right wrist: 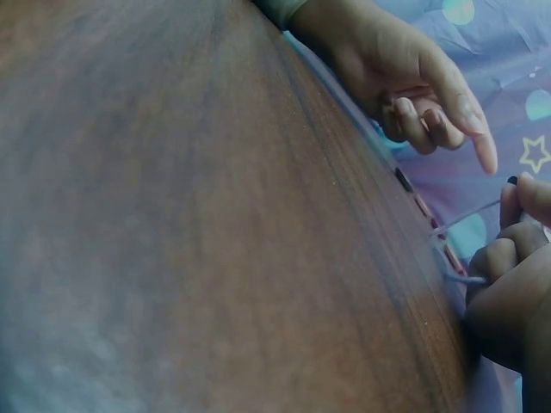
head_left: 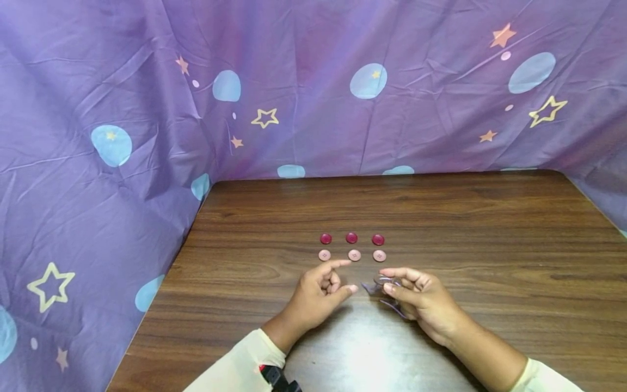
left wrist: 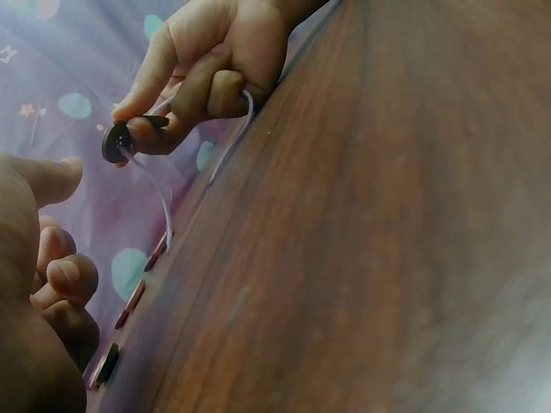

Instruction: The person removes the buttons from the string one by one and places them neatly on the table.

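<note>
My right hand (head_left: 430,306) pinches a dark button (left wrist: 112,144) between thumb and index finger. Through it runs a thin light-purple string (head_left: 392,308); one length hangs loose from the button, another comes out by the curled lower fingers. Facing it across a small gap is my left hand (head_left: 313,296), its index finger and thumb stretched out and apart, other fingers curled, nothing visible between them. Its index fingertip appears close to the middle pink button (head_left: 355,255) in the head view; whether they touch I cannot tell.
Pink buttons (head_left: 324,255) (head_left: 379,256) flank the middle one on the brown wooden table (head_left: 235,305). Behind them runs a row of three dark-red buttons (head_left: 351,238). A purple cloth (head_left: 313,109) with stars hangs along the table's back and left edges.
</note>
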`<state>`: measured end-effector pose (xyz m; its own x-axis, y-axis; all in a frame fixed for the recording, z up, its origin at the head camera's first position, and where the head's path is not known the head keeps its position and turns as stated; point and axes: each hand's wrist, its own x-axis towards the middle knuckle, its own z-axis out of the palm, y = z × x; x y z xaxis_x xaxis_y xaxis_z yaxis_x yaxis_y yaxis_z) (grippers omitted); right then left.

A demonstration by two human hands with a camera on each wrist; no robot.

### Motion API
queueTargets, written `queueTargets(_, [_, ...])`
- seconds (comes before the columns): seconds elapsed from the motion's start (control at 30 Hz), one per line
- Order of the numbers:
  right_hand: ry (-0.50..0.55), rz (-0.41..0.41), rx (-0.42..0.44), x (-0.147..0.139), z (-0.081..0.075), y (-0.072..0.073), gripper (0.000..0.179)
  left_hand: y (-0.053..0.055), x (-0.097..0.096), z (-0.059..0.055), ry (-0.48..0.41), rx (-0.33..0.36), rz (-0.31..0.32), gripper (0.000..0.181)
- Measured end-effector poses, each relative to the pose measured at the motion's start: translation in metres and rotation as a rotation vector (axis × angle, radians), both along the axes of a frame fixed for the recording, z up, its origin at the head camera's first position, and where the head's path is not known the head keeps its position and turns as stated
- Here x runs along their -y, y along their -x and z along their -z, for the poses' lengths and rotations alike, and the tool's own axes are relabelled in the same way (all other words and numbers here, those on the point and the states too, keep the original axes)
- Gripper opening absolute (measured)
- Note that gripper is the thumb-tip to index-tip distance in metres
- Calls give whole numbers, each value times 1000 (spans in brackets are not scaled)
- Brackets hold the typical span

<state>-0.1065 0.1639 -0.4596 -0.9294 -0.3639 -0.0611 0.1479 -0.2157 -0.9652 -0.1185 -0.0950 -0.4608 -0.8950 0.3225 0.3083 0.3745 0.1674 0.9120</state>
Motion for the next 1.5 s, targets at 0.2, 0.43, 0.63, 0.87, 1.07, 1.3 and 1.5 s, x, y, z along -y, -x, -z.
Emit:
queueTargets(0.2, [26, -5, -30, 0, 1, 2, 37, -2, -4, 0, -49, 103, 71, 53])
queueTargets(0.43, [53, -43, -4, -1, 1, 2, 36, -3, -6, -1, -64, 165, 110, 58])
queueTargets(0.63, [80, -76, -4, -2, 1, 2, 38, -4, -8, -1, -71, 173, 128, 56])
queueTargets(0.87, [50, -91, -5, -2, -1, 0, 39, -5, -9, -2, -45, 173, 143, 59])
queueTargets(1.07, [2, -97, -39, 2, -1, -1, 36, -7, -9, -3, -31, 249, 159, 67])
queueTargets(1.3, [17, -90, -67, 4, 0, -1, 33, -10, -11, -4, 5, 260, 164, 70])
queueTargets(1.5, [-5, -85, -43, 5, 1, -2, 29, -10, -11, -2, -4, 267, 169, 70])
